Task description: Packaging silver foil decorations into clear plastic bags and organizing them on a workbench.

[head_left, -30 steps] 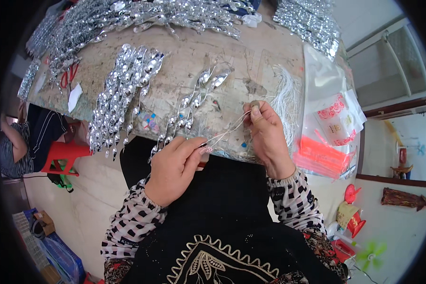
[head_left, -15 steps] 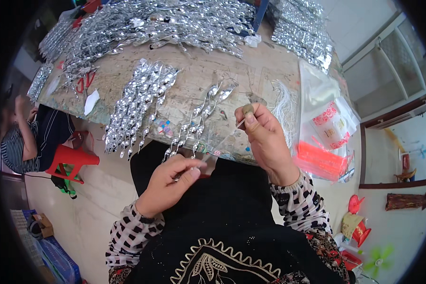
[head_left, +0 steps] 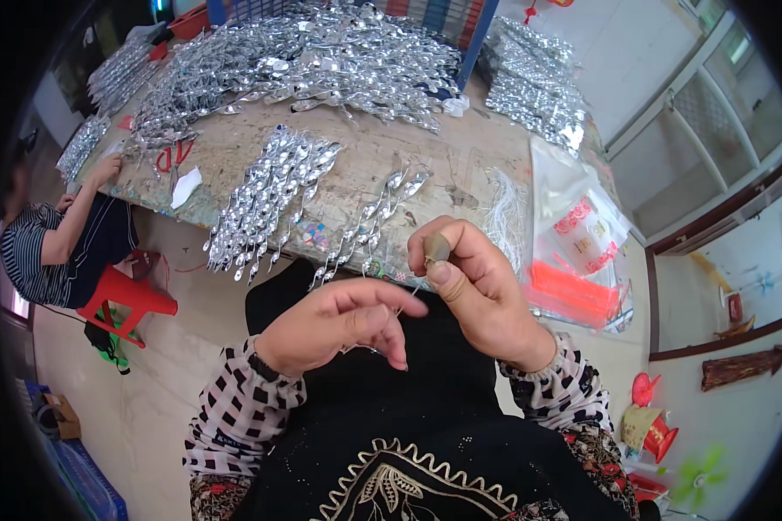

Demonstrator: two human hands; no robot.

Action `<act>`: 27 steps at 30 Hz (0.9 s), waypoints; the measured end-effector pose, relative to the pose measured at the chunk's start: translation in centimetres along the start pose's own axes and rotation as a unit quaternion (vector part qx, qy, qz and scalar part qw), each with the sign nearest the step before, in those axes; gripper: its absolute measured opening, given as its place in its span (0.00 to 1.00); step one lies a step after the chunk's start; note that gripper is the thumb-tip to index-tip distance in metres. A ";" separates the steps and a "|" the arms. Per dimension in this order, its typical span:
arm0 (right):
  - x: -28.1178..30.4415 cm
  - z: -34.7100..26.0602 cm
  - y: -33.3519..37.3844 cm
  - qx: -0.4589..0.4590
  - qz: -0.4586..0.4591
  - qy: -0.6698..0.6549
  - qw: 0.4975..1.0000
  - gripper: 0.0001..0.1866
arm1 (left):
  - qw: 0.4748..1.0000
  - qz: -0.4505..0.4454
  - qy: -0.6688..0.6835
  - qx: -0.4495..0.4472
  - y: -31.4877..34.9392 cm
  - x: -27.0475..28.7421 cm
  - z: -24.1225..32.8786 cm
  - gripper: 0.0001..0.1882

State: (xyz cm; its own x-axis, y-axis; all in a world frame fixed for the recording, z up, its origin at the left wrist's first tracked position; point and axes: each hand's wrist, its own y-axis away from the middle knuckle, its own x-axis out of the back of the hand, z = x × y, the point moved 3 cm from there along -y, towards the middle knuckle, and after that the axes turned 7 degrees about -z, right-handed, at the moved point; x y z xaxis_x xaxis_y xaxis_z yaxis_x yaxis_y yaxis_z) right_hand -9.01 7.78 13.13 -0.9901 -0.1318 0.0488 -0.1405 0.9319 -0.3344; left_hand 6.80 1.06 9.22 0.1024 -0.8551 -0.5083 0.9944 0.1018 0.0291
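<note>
My right hand (head_left: 482, 291) is closed in a pinch, thumb against index finger, on a thin pale string. An olive-brown cap-like piece (head_left: 437, 248) sits at the tip of its index finger. My left hand (head_left: 334, 321) is just to the left, index finger stretched toward the right hand, thumb bent beneath it. The string (head_left: 411, 293) runs between the hands and passes around the left fingers; its hold there is partly hidden. Beyond my hands, a few twisted silver strands (head_left: 374, 213) lie on the table (head_left: 235, 130), their ends at its front edge.
A bundle of silver strands (head_left: 274, 195) lies left of centre; a big pile (head_left: 321, 65) lies behind. White strings (head_left: 506, 213), a clear plastic sheet and orange-red packaging (head_left: 573, 295) lie right. Red scissors (head_left: 174, 156) are far left, near a seated person (head_left: 56, 243) on a red stool (head_left: 126, 300).
My right hand has moved left and down, closer to the left. My left hand has moved right, its index finger now stretched out. The seated person's arm has reached onto the table.
</note>
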 end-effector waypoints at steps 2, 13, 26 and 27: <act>0.2 -0.3 0.3 0.012 0.002 0.016 1.000 0.07 | 0.999 0.013 0.034 -0.004 -0.6 -0.3 0.3 0.20; 1.1 0.9 1.3 -0.047 0.037 -0.065 0.996 0.08 | 0.976 0.205 0.054 -0.049 -2.4 -0.4 0.3 0.05; 2.2 -2.4 2.3 0.155 0.075 0.574 0.801 0.16 | 0.951 0.245 -0.165 -0.091 -3.9 -1.1 1.0 0.03; 2.0 -2.0 2.1 0.133 0.054 0.590 0.795 0.17 | 0.941 0.259 -0.200 -0.089 -3.9 -1.1 1.1 0.03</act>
State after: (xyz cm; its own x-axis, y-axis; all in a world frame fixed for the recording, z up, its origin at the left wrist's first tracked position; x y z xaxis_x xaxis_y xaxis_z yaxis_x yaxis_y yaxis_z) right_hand -11.32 10.14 14.40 -0.3283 0.4984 0.8024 -0.2061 0.7912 -0.5758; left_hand 2.79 1.01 10.60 0.6095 -0.7865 -0.0995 0.7915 0.6108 0.0204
